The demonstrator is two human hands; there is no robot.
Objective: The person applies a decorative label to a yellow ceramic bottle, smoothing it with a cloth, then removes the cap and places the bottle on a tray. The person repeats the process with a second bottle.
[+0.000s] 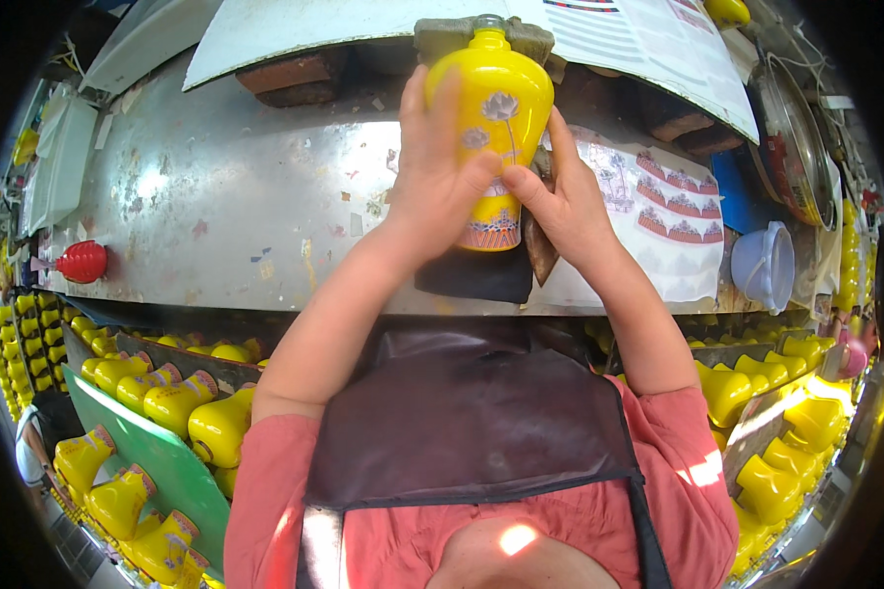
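Observation:
A glossy yellow bottle (516,83) with grey lotus pictures and a patterned band round its base lies with its neck away from me. Its neck end is at a dark grey padded block (538,39). My left hand (427,182) is on the bottle's left side, thumb on the lower body, its raised fingers smeared by motion. On the other side my right hand (570,201) grips the bottle, its thumb pressed near the lower pictures. Below the base lies a black cloth or pad (471,280). A printed sheet (683,260) with curved patterned bands is beside my right hand.
A white board (304,34) rests on bricks (290,74) along the back of the metal table (226,206). A red ribbed object (82,262) sits left, a pale bucket (762,265) right. Several yellow bottles (182,402) fill racks on both sides.

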